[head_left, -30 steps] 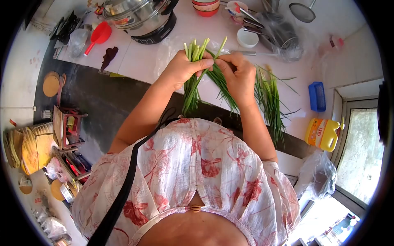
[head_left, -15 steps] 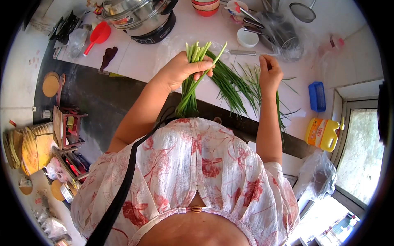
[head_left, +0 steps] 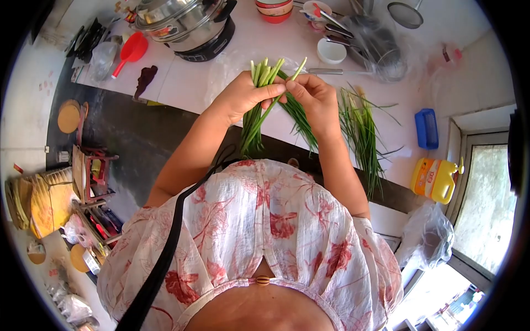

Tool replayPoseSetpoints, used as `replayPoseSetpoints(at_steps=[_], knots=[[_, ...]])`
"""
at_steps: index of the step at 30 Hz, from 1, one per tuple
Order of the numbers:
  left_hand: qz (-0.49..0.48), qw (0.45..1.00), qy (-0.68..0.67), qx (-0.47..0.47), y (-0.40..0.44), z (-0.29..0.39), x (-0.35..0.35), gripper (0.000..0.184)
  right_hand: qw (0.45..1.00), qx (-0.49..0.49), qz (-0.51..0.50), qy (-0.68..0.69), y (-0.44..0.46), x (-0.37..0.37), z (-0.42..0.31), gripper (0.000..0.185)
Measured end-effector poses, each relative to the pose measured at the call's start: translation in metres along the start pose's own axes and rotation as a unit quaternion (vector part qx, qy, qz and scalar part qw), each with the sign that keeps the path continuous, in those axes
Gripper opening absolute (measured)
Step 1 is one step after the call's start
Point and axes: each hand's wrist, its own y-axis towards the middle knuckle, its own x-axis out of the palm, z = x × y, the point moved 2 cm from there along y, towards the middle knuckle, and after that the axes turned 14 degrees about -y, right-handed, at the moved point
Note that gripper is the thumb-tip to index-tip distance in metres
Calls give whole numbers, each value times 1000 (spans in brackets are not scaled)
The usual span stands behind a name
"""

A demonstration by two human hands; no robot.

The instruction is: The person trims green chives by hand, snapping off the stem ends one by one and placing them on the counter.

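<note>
My left hand (head_left: pixel 240 95) is wrapped round a bunch of green chives (head_left: pixel 254 126), their pale cut ends pointing up and the leaves hanging towards my body. One stalk (head_left: pixel 301 67) slants out of the bunch to the right. Thumb and fingers of my right hand (head_left: pixel 316 103) pinch it a little below its pale end, close beside my left thumb. Behind my hands more chives (head_left: pixel 298 117) lie on the white counter, partly hidden by my right hand. A looser heap of chives (head_left: pixel 361 135) is right of my right forearm, its leaves hanging over the counter's edge.
A steel steamer pot (head_left: pixel 176 25) stands at the back left, near a red ladle (head_left: pixel 131 52). Behind my hands are a white bowl (head_left: pixel 331 51) and bagged utensils. At right are a blue basket (head_left: pixel 426 128) and a yellow oil jug (head_left: pixel 435 179).
My right hand has moved left from over the loose heap to the bunch and now pinches the slanting stalk. My left hand keeps its hold, almost still.
</note>
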Motion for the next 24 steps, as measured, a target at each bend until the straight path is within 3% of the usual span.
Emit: replayPoseSetpoints(at_steps=[6, 24], knots=[[56, 998, 12, 41, -1, -3, -2, 21, 993, 7, 33, -112, 0, 3, -5, 15], [6, 998, 28, 54, -4, 0, 0, 17, 955, -89, 131, -251, -6, 7, -12, 9]])
